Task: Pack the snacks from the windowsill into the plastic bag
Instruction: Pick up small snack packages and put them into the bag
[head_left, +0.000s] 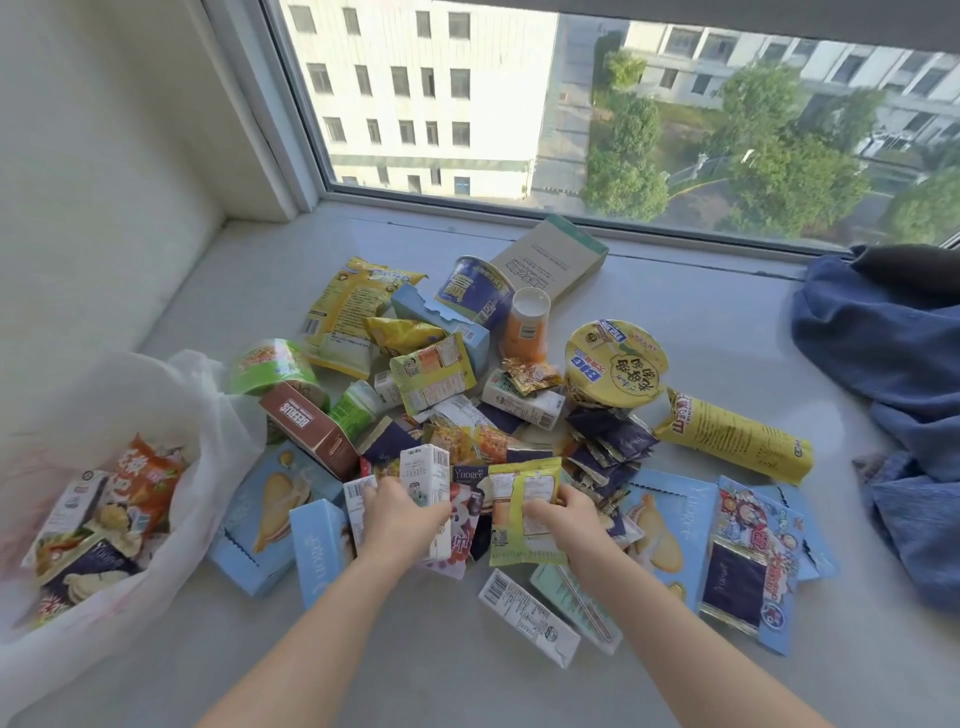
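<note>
A heap of snacks covers the pale windowsill (415, 670). My left hand (400, 514) is closed around an upright white carton (427, 475) at the heap's near edge. My right hand (563, 514) grips a yellow-green snack packet (519, 504) just beside it. A translucent white plastic bag (208, 467) lies open at the left, with several packets inside, among them an orange one (148, 480). Loose around my hands lie light blue biscuit boxes (270, 514), a brown box (306, 426), a yellow noodle bowl (615, 364) and a long yellow packet (737, 436).
A blue cloth (893, 374) is bunched on the sill at the right. A cardboard box (550, 260) leans near the window glass (519, 104) behind the heap. A wall closes off the left side. Bare sill shows in front of the heap.
</note>
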